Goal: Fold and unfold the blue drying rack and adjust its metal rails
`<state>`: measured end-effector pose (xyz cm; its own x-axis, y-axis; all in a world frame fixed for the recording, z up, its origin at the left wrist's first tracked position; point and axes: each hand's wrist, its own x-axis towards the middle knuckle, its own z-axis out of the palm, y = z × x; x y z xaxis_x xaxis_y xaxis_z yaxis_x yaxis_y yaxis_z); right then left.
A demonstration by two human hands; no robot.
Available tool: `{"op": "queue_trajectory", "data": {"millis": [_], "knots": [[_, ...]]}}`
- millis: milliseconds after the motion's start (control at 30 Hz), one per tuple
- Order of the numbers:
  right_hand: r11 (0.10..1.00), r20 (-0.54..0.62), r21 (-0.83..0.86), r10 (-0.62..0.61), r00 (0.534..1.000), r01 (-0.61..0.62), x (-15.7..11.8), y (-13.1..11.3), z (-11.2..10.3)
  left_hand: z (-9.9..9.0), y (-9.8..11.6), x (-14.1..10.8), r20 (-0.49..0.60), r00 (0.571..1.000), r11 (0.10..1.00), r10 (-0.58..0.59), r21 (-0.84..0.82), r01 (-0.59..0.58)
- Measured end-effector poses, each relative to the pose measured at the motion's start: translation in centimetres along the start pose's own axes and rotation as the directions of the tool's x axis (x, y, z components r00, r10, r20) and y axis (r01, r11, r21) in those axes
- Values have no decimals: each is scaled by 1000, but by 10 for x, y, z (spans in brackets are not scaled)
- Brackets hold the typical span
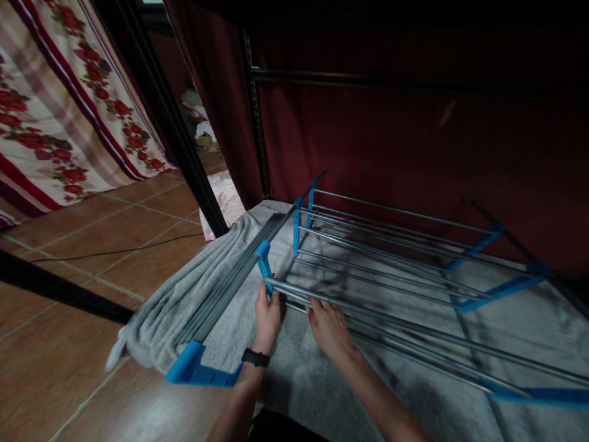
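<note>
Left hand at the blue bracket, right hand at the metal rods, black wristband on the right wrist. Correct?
No, head view shows the black wristband on the left wrist. Left hand at blue bracket, right hand at metal rods: fine.

Rods (386,315): metal, smooth, dull grey sheen with pale highlights. Brackets (263,261): blue plastic, fairly matt. Blanket (184,294): grey cloth, soft-napped, matt. Floor tiles (92,294): smooth, brown, glossy where light strikes. Red drape (216,110): cloth, matt. Floral curtain (69,98): printed cloth, matt. Frame posts (170,123): black, metal-looking, low sheen. Wristband (256,358): dark, material unclear.
</note>
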<state>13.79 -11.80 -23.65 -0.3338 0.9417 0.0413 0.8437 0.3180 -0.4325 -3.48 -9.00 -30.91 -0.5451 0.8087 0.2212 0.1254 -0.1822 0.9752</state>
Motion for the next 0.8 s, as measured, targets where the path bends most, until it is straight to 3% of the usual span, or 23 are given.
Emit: {"op": "queue_trajectory", "data": {"millis": [100, 267, 800], "knots": [[994, 96, -109, 24, 995, -14, 4, -6, -2, 0, -4, 0, 20, 1000, 1000, -4, 9, 3], [994, 172, -110, 14, 985, 5, 11, -4, -7, 3, -2, -2, 26, 999, 1000, -19, 4, 19], [995, 219, -91, -17, 976, 37, 12, 2, -9, 7, -9, -3, -8, 1000, 999, -22, -44, 21]]}}
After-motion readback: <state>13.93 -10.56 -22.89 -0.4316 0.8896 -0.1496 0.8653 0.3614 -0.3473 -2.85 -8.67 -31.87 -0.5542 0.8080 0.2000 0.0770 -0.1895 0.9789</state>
